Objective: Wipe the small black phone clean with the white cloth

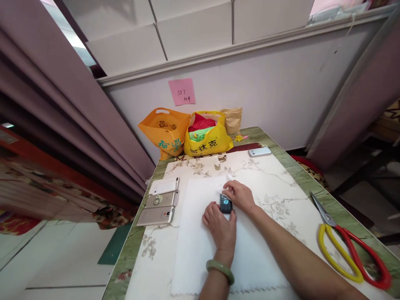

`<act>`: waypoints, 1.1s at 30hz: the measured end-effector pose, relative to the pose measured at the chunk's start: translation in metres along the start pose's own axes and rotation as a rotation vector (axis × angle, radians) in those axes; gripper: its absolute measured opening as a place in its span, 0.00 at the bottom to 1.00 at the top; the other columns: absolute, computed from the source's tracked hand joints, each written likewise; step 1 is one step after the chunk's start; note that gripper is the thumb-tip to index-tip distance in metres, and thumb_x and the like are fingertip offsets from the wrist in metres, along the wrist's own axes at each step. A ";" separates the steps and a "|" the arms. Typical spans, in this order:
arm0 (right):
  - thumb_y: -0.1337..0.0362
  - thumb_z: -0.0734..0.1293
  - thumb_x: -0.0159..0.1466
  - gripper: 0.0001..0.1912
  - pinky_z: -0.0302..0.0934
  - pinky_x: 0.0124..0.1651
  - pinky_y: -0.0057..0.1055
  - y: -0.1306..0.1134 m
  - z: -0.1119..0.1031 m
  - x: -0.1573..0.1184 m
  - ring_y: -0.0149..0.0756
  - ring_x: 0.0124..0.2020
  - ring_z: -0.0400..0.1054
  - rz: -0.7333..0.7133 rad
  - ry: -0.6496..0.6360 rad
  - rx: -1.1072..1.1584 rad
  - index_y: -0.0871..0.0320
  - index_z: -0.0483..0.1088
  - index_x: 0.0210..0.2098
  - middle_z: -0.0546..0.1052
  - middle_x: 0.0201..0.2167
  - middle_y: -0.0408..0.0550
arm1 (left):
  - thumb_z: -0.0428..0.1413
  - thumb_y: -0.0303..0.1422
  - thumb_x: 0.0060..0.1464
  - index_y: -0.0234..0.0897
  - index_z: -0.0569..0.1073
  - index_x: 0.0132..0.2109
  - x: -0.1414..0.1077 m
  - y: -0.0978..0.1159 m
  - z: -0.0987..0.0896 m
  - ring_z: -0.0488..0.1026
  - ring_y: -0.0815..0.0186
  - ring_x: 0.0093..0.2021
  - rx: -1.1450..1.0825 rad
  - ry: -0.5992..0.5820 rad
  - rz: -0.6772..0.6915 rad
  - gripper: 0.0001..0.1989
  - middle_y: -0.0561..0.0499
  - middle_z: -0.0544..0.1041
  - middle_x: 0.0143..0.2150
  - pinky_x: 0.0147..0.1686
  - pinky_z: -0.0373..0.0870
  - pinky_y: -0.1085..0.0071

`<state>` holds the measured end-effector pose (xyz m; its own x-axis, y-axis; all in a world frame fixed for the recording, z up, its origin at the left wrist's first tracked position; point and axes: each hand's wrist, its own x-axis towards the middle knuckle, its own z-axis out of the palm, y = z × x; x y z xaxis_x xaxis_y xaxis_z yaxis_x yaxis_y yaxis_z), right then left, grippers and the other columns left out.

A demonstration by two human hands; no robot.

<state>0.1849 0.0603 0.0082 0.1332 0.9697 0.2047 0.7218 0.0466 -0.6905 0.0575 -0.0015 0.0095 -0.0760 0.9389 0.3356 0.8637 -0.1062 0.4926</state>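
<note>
A small black keypad phone (226,204) lies on a white cloth (196,250) with a zigzag edge. My left hand (220,225), with a green bangle at the wrist, curls round the phone's lower end, fingers at its left and thumb at its right. At the phone's upper end, my right hand (240,195) pinches a small white wad (221,189), perhaps tissue or cotton, and presses it to the phone. The right fingertips partly cover the wad and the phone's top. A small clear bottle (217,163) stands beyond the hands.
Three phones (161,200) lie in a column at the left, and a silver phone (259,151) sits at the back right. Large scissors (340,233) with red and yellow handles lie right. An orange bag (165,129) and a yellow bag (209,139) stand against the wall.
</note>
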 end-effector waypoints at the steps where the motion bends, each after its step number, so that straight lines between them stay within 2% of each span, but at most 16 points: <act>1: 0.58 0.69 0.59 0.05 0.54 0.34 0.26 0.002 -0.004 -0.001 0.30 0.31 0.67 -0.088 -0.109 0.042 0.50 0.75 0.34 0.74 0.31 0.40 | 0.59 0.32 0.48 0.38 0.64 0.41 0.000 -0.001 0.001 0.65 0.53 0.54 -0.003 0.003 0.006 0.14 0.44 0.70 0.50 0.55 0.55 0.55; 3: 0.56 0.72 0.57 0.06 0.54 0.34 0.25 0.004 -0.010 -0.002 0.29 0.30 0.67 -0.195 -0.291 0.114 0.50 0.76 0.31 0.75 0.30 0.39 | 0.59 0.32 0.49 0.38 0.64 0.41 -0.001 -0.002 0.002 0.65 0.54 0.55 -0.011 0.013 0.017 0.13 0.44 0.70 0.50 0.55 0.54 0.55; 4: 0.56 0.72 0.56 0.06 0.54 0.33 0.25 0.005 -0.011 -0.002 0.29 0.30 0.67 -0.195 -0.317 0.133 0.50 0.77 0.30 0.75 0.29 0.39 | 0.58 0.32 0.49 0.38 0.65 0.41 -0.001 -0.003 0.003 0.65 0.53 0.55 -0.014 0.016 0.019 0.13 0.44 0.70 0.50 0.56 0.54 0.54; 6: 0.56 0.71 0.57 0.06 0.54 0.33 0.26 0.006 -0.010 0.000 0.30 0.29 0.66 -0.108 -0.226 0.126 0.51 0.76 0.29 0.74 0.29 0.40 | 0.58 0.33 0.49 0.38 0.65 0.42 -0.001 -0.003 0.004 0.65 0.54 0.55 -0.019 0.021 0.017 0.13 0.44 0.71 0.50 0.55 0.55 0.54; 10: 0.57 0.67 0.59 0.08 0.56 0.34 0.28 0.006 -0.002 0.004 0.32 0.29 0.66 0.076 0.077 0.128 0.53 0.74 0.29 0.73 0.27 0.42 | 0.58 0.34 0.49 0.38 0.67 0.41 0.000 -0.004 0.004 0.65 0.53 0.56 -0.042 0.028 0.007 0.12 0.44 0.71 0.51 0.56 0.54 0.53; 14: 0.54 0.66 0.60 0.12 0.57 0.32 0.28 0.009 -0.002 0.005 0.32 0.26 0.64 0.127 0.205 0.300 0.55 0.72 0.28 0.72 0.25 0.42 | 0.57 0.36 0.53 0.38 0.71 0.40 0.000 -0.005 0.004 0.65 0.54 0.56 -0.093 0.033 -0.008 0.09 0.44 0.72 0.53 0.58 0.53 0.52; 16: 0.52 0.65 0.60 0.14 0.56 0.30 0.27 0.011 -0.006 0.005 0.31 0.24 0.61 0.167 0.238 0.390 0.56 0.71 0.28 0.70 0.22 0.41 | 0.53 0.36 0.57 0.39 0.73 0.41 0.000 -0.006 0.005 0.66 0.55 0.56 -0.116 0.028 -0.010 0.08 0.44 0.72 0.53 0.58 0.52 0.52; 21: 0.46 0.64 0.59 0.20 0.54 0.27 0.27 0.016 -0.010 0.007 0.30 0.22 0.57 0.258 0.310 0.554 0.57 0.69 0.29 0.69 0.21 0.41 | 0.45 0.32 0.62 0.38 0.75 0.37 0.001 -0.010 0.007 0.68 0.57 0.54 -0.175 0.039 -0.039 0.14 0.45 0.75 0.51 0.57 0.55 0.53; 24: 0.45 0.64 0.58 0.20 0.54 0.27 0.27 0.015 -0.011 0.006 0.30 0.22 0.57 0.262 0.314 0.564 0.57 0.69 0.29 0.68 0.21 0.40 | 0.47 0.32 0.61 0.37 0.74 0.35 0.002 -0.010 0.006 0.68 0.57 0.53 -0.169 0.045 -0.049 0.12 0.45 0.74 0.49 0.57 0.56 0.54; 27: 0.48 0.65 0.59 0.18 0.53 0.28 0.27 0.012 -0.011 0.004 0.30 0.22 0.56 0.237 0.309 0.539 0.57 0.69 0.29 0.67 0.20 0.40 | 0.49 0.32 0.60 0.36 0.70 0.43 0.001 -0.008 0.005 0.65 0.55 0.56 -0.162 0.067 -0.075 0.07 0.42 0.72 0.51 0.56 0.58 0.54; 30: 0.49 0.65 0.59 0.16 0.53 0.27 0.26 0.012 -0.010 0.003 0.29 0.22 0.56 0.240 0.313 0.535 0.57 0.70 0.29 0.68 0.21 0.40 | 0.55 0.35 0.56 0.36 0.65 0.49 0.000 -0.004 0.004 0.61 0.52 0.59 -0.107 0.049 -0.092 0.14 0.39 0.67 0.56 0.57 0.57 0.52; 33: 0.50 0.66 0.59 0.16 0.53 0.27 0.26 0.015 -0.008 0.004 0.29 0.23 0.57 0.253 0.320 0.540 0.57 0.70 0.30 0.68 0.21 0.39 | 0.63 0.39 0.47 0.36 0.65 0.49 -0.001 -0.001 0.004 0.59 0.48 0.60 -0.007 0.003 -0.084 0.24 0.38 0.64 0.60 0.58 0.54 0.49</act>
<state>0.2014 0.0630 0.0046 0.5078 0.8517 0.1293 0.2126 0.0216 -0.9769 0.0590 -0.0006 0.0054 -0.1499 0.9435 0.2956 0.8508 -0.0292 0.5247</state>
